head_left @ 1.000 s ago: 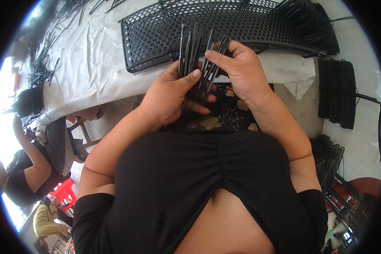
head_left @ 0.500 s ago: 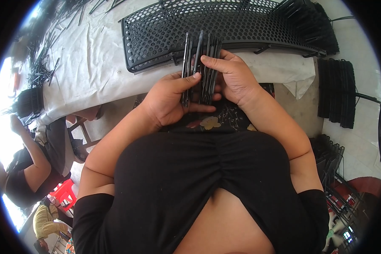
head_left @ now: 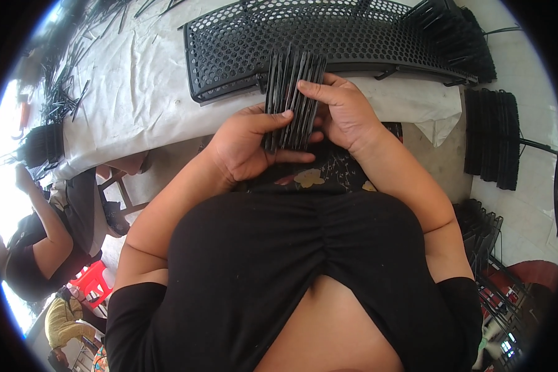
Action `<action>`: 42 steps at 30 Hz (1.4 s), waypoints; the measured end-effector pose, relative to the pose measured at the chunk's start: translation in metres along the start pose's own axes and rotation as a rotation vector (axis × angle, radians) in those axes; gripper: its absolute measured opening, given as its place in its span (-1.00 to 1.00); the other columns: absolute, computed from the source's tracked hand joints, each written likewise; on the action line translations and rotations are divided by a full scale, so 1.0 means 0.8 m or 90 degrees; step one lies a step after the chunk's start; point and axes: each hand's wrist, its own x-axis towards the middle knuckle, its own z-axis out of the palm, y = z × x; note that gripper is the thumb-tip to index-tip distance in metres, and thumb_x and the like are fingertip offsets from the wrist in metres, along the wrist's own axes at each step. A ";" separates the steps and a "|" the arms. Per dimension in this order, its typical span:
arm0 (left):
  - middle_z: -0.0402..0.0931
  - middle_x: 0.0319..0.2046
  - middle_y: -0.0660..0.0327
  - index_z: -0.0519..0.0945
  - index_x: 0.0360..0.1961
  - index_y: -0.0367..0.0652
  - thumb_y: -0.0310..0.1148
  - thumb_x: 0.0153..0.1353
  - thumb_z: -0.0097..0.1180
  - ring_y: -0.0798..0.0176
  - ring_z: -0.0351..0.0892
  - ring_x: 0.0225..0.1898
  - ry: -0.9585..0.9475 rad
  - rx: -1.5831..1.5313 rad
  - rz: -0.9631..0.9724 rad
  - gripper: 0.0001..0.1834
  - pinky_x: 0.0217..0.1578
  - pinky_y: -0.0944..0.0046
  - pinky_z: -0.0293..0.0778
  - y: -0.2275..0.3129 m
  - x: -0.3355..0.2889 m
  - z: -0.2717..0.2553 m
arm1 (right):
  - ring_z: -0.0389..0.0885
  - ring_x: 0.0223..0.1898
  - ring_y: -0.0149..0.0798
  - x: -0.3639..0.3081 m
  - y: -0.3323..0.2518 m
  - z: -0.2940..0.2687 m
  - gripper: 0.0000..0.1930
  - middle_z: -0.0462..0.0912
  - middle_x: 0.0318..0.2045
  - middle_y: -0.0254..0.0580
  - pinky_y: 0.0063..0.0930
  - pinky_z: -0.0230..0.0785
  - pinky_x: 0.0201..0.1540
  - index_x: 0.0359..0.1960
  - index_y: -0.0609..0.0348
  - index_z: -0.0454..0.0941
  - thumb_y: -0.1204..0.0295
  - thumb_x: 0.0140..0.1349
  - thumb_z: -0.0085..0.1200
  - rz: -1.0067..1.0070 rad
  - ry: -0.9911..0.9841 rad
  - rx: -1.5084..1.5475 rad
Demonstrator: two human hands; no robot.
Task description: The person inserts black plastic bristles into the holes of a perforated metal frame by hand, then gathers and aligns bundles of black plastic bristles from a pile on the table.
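Many slim black strips [head_left: 283, 87] stand between left hand [head_left: 243, 137] and right hand [head_left: 348, 109], both grips closed on them. Their long axes point toward the perforated black tray [head_left: 229, 59].

Elbows bent at 8 and 4 o'clock, a person angles the left forearm [head_left: 180, 198] and right forearm [head_left: 409, 177] inward toward the top of the frame. The left hand [head_left: 245, 139], at 11 o'clock, grips with its thumb toward 2 and a lower finger stretched toward 3. Opposite, at 1 o'clock, the right hand [head_left: 347, 111] grips too, thumb aimed between 9 and 10.
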 end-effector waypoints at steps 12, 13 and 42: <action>0.54 -0.02 -0.07 0.38 0.14 -0.35 -0.39 0.41 -0.18 -0.10 0.58 0.01 -0.031 0.022 -0.015 -0.64 -0.05 -0.13 0.59 0.005 -0.009 -0.007 | 0.66 -0.41 -0.28 0.007 -0.001 0.014 -0.78 0.64 -0.37 -0.19 -0.38 0.55 -0.42 -0.19 0.23 0.54 0.46 0.16 0.24 0.065 -0.007 -0.064; 0.54 -0.03 -0.08 0.38 0.14 -0.35 -0.40 0.41 -0.17 -0.09 0.58 0.00 -0.008 0.066 0.003 -0.65 -0.05 -0.10 0.60 0.006 -0.008 -0.006 | 0.66 -0.41 -0.28 0.007 -0.002 0.015 -0.78 0.64 -0.37 -0.19 -0.38 0.55 -0.42 -0.19 0.23 0.54 0.46 0.16 0.24 0.059 -0.007 -0.064; 0.58 -0.14 -0.11 0.40 0.01 -0.36 -0.43 0.41 -0.08 -0.02 0.67 -0.20 0.115 0.204 0.047 -0.75 -0.23 0.10 0.66 -0.017 -0.001 0.011 | 0.65 -0.26 -0.44 -0.011 -0.030 -0.002 -0.73 0.68 -0.28 -0.21 -0.60 0.53 -0.20 0.03 0.27 0.51 0.58 0.31 0.03 -0.226 -0.039 -0.376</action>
